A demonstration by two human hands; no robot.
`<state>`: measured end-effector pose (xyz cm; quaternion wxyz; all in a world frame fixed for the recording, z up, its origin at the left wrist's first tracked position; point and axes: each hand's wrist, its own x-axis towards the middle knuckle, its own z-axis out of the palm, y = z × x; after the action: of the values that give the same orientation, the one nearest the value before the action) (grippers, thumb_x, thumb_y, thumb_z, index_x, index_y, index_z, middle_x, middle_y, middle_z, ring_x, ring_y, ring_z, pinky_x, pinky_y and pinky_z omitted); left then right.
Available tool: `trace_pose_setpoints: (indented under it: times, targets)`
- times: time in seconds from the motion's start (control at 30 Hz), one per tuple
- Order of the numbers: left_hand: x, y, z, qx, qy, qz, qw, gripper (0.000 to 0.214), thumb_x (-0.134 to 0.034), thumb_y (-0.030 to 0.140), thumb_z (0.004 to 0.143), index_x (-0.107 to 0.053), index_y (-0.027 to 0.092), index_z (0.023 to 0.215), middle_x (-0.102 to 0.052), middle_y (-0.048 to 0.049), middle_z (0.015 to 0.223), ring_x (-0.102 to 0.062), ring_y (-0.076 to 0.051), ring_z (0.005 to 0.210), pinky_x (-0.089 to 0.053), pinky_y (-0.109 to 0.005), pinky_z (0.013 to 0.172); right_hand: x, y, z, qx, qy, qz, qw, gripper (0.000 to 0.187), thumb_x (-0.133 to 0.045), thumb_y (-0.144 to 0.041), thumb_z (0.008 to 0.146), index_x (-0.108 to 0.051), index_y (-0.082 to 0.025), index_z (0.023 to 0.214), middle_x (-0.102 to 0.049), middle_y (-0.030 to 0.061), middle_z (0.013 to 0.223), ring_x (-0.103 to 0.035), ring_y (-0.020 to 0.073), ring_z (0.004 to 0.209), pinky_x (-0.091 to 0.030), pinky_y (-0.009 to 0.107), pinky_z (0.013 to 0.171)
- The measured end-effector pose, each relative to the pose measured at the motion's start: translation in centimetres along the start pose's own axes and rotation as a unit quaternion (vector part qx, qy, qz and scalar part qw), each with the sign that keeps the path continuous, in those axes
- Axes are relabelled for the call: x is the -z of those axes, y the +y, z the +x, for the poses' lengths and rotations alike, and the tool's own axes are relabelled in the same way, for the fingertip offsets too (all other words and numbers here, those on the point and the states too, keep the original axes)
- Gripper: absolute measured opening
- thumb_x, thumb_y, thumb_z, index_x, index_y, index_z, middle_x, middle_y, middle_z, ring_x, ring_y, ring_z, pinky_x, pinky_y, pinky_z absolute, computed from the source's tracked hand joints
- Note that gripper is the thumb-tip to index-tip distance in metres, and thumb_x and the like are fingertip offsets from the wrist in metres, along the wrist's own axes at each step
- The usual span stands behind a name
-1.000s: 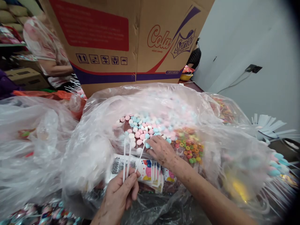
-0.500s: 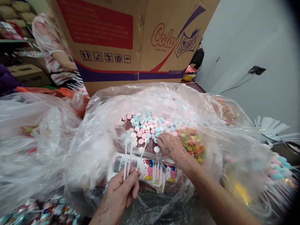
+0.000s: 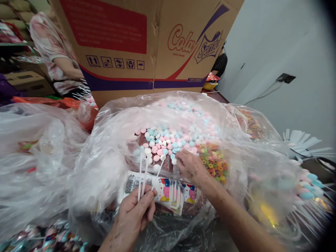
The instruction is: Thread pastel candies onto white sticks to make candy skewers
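My left hand (image 3: 138, 210) is closed around 3 thin white sticks (image 3: 143, 176), two nearly upright and one leaning right. The leaning stick's tip lines up with a white candy; I cannot tell whether they touch. Pink, blue and white tablet-like candies (image 3: 160, 151) lie loose on a brown surface inside an opened clear plastic bag (image 3: 105, 147). At their right front edge is my right hand (image 3: 191, 166), fingers curled down, fingertips against the candies; what they pinch is hidden. Printed wrappers (image 3: 164, 190) lie in front of the pile, beyond my left hand.
Small ring candies (image 3: 216, 166) lie right of my right hand. A tall cardboard box (image 3: 154, 45) stands behind the bag. Stick-ended candies (image 3: 309, 185) and white strips (image 3: 301, 141) are at the right. Another person (image 3: 52, 52) is at the back left.
My right hand's fingers have shifted slightly at the candy edge, and a white candy there now lies closer to the pile. My left hand keeps its hold on the sticks.
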<state>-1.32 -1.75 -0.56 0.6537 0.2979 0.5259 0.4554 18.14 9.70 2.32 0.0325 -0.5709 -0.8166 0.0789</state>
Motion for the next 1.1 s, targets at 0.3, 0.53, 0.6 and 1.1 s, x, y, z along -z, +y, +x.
trace_pose_setpoints:
  times: [0.3, 0.53, 0.6, 1.1]
  targets:
    - [0.1, 0.1, 0.1, 0.0, 0.018, -0.006, 1.0, 0.055, -0.075, 0.067, 0.068, -0.064, 0.015, 0.082, -0.051, 0.0075, 0.045, -0.03, -0.004, 0.038, -0.02, -0.015, 0.036, -0.9, -0.6, -0.6, 0.048, 0.03, -0.018, 0.998, 0.014, -0.052, -0.01, 0.093, -0.065, -0.016, 0.094, -0.066, 0.0073, 0.096, -0.061, 0.0199, 0.092, -0.04, 0.027, 0.078]
    - [0.2, -0.4, 0.1, 0.012, 0.019, -0.005, 1.0, 0.056, -0.074, 0.066, 0.07, -0.066, 0.014, 0.09, -0.052, 0.0073, 0.046, -0.031, -0.004, 0.039, -0.02, -0.014, 0.038, -2.3, -1.5, -0.6, 0.076, 0.053, -0.044, 0.995, 0.009, -0.057, -0.011, 0.09, -0.064, -0.017, 0.089, -0.067, 0.008, 0.093, -0.06, 0.0228, 0.09, -0.042, 0.03, 0.078]
    - [0.3, -0.4, 0.1, 0.014, 0.028, -0.002, 0.999, 0.058, -0.074, 0.067, 0.071, -0.066, 0.014, 0.092, -0.052, 0.0074, 0.046, -0.032, -0.005, 0.039, -0.02, -0.014, 0.038, -2.7, -1.2, -0.7, 0.063, 0.075, -0.019, 0.995, 0.012, -0.056, -0.009, 0.086, -0.063, -0.018, 0.087, -0.067, 0.007, 0.09, -0.06, 0.022, 0.087, -0.042, 0.029, 0.076]
    - [-0.1, 0.0, 0.0, 0.011, 0.033, 0.008, 0.999, 0.045, -0.073, 0.058, 0.072, -0.068, 0.016, 0.087, -0.05, 0.0071, 0.045, -0.033, -0.006, 0.035, -0.021, -0.017, 0.035, -3.4, -0.5, 2.0, 0.019, 0.115, -0.021, 0.993, 0.024, -0.05, -0.009, 0.089, -0.066, -0.017, 0.104, -0.069, 0.0099, 0.104, -0.061, 0.0231, 0.098, -0.046, 0.03, 0.084]
